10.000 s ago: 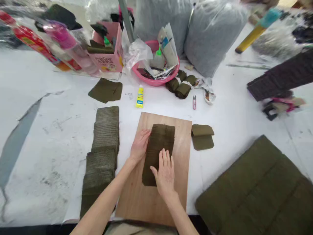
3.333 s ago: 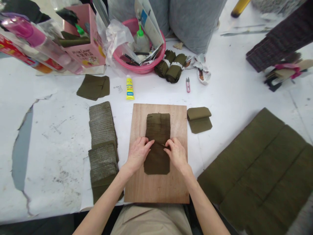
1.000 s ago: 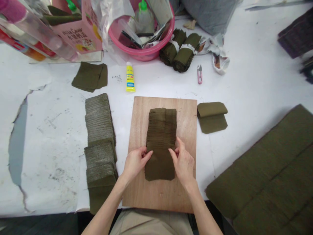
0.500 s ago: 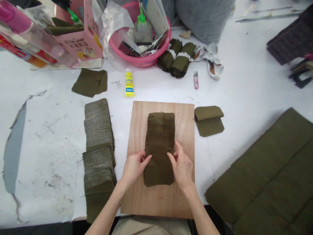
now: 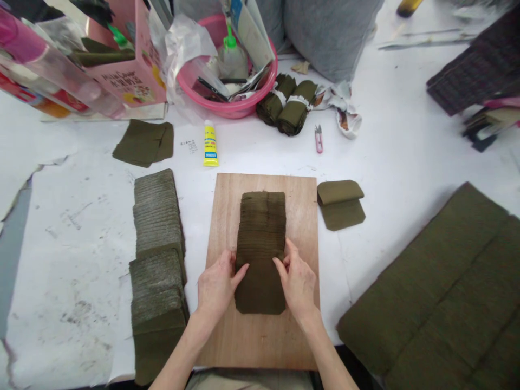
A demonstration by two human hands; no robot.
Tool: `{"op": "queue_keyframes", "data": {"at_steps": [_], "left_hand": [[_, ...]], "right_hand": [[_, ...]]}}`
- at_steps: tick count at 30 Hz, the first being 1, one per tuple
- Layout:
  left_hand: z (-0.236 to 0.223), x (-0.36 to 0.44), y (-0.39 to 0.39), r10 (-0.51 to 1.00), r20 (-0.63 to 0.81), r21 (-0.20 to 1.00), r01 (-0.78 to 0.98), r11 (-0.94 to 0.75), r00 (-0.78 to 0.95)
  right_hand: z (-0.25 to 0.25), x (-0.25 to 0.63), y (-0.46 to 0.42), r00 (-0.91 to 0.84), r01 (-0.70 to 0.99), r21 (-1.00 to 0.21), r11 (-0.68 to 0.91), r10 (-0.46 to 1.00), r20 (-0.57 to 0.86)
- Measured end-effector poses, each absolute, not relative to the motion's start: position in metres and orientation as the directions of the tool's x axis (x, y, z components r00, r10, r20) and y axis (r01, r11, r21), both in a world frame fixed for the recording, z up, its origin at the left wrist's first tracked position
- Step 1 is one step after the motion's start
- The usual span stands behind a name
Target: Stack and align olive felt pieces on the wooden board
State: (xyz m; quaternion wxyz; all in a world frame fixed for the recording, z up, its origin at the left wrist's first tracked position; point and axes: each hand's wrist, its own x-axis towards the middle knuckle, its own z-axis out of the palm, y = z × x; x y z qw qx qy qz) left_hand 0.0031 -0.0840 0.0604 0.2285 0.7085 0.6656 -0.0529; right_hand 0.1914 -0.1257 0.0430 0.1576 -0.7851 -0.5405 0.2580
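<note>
The white, marked surface [image 5: 390,151] spreads out under everything in front of me. On its near right lies a big block of dark green fabric [image 5: 442,292], seams running across it. Straight ahead of me is the wooden board [image 5: 260,346], flat at the near edge. To its left, and apart from it, a long overlapping row of green pieces [image 5: 158,260] runs from near to far. The pink basin [image 5: 233,111] sits at the far side, full of odds and ends. In the middle of the board lies the fanned green stack [image 5: 260,254], its layered edges showing in the far half. My left hand [image 5: 215,284] pinches its left edge, thumb on top; my right hand [image 5: 299,283] pinches the right edge the same way, forefinger along the side. Just right of the board is a folded green piece [image 5: 341,205]. Beyond the board lie a yellow tube [image 5: 210,143] and, farther right, small pink snips [image 5: 319,139].
</note>
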Motion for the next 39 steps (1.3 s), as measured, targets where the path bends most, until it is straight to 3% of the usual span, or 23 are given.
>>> {"op": "queue_keyframes", "data": {"at_steps": [3, 5, 8, 11, 13, 16, 19, 21, 24, 27, 34, 39], "left_hand": [[0.058, 0.017, -0.092, 0.972, -0.060, 0.251, 0.946, -0.207, 0.228], [0.049, 0.028, -0.099, 0.917, 0.058, 0.292, 0.872, -0.393, 0.394], [0.034, 0.040, -0.108, 0.802, 0.059, 0.285, 0.760, -0.584, 0.594], [0.026, 0.044, -0.111, 0.762, -0.039, 0.257, 0.744, -0.617, 0.646], [0.024, 0.043, -0.111, 0.759, -0.062, 0.251, 0.746, -0.617, 0.648], [0.020, 0.041, -0.114, 0.759, -0.040, 0.267, 0.739, -0.619, 0.650], [0.009, 0.039, -0.123, 0.778, 0.014, 0.284, 0.744, -0.606, 0.628], [0.002, 0.039, -0.128, 0.802, 0.044, 0.286, 0.761, -0.582, 0.596], [0.001, 0.040, -0.129, 0.806, 0.015, 0.284, 0.770, -0.571, 0.592], [0.008, 0.042, -0.122, 0.787, -0.056, 0.277, 0.766, -0.579, 0.615], [0.018, 0.043, -0.115, 0.769, -0.088, 0.265, 0.759, -0.594, 0.633], [0.017, 0.043, -0.116, 0.776, -0.062, 0.290, 0.755, -0.588, 0.628]], "right_hand": [[0.043, 0.191, -0.125, 0.282, 0.770, -0.523, -0.365, 0.930, -0.234], [0.042, 0.191, -0.125, 0.280, 0.765, -0.531, -0.365, 0.930, -0.237], [0.043, 0.193, -0.125, 0.284, 0.752, -0.534, -0.387, 0.921, -0.267], [0.049, 0.198, -0.122, 0.272, 0.753, -0.540, -0.377, 0.925, -0.266], [0.056, 0.201, -0.112, 0.247, 0.795, -0.527, -0.299, 0.954, -0.168], [0.061, 0.199, -0.087, -0.050, 0.852, -0.521, 0.050, 0.999, 0.014], [0.055, 0.190, -0.058, -0.529, 0.677, -0.565, 0.471, 0.846, 0.071], [0.046, 0.186, -0.043, -0.703, 0.544, -0.586, 0.601, 0.707, 0.073], [0.035, 0.186, -0.027, -0.810, 0.428, -0.604, 0.672, 0.582, 0.073], [0.029, 0.196, -0.004, -0.808, 0.444, -0.595, 0.669, 0.586, 0.056], [0.026, 0.212, 0.059, -0.578, 0.743, -0.423, 0.519, 0.816, -0.014], [0.049, 0.203, 0.017, -0.297, 0.880, -0.381, 0.285, 0.954, 0.027]]}}
